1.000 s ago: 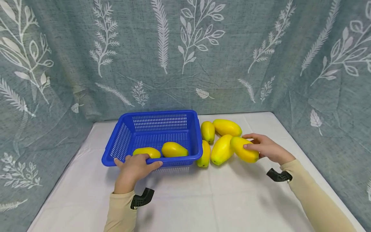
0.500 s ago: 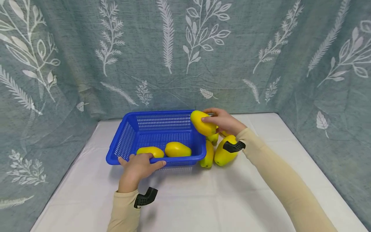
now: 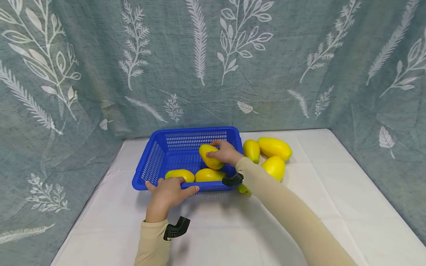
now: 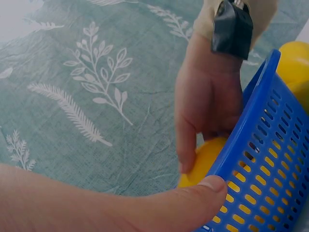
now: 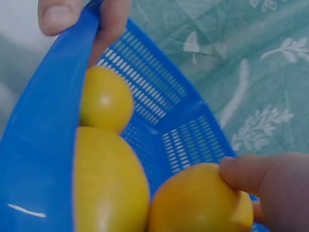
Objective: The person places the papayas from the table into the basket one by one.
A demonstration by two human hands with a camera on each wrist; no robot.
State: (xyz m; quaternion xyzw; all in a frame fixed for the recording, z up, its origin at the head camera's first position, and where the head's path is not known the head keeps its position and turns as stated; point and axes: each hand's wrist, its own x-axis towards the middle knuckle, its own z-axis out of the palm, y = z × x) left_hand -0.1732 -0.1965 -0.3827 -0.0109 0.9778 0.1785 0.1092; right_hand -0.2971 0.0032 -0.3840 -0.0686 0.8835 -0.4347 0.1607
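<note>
A blue plastic basket (image 3: 154,161) stands on the white table. My left hand (image 3: 169,189) grips its front rim, thumb (image 4: 193,202) on the outer wall (image 4: 263,166). My right hand (image 3: 225,151) reaches inside the basket and holds a yellow mango-like fruit (image 3: 209,156), fingers curled round it (image 5: 198,202). That fruit is low, close above two other yellow fruits (image 3: 180,174) (image 3: 208,175) lying along the front wall, seen also in the right wrist view as fruits (image 5: 106,99) (image 5: 108,186).
Three more yellow fruits (image 3: 251,150) (image 3: 274,147) (image 3: 274,167) lie on the table right of the basket, and part of another (image 3: 244,189) shows under my right forearm. Leaf-patterned teal cloth (image 3: 299,74) walls the table at the back and both sides.
My right hand lifted a fruit from the pile on the right, carried it left over the basket's right rim and lowered it inside. The left hand stayed on the front rim.
</note>
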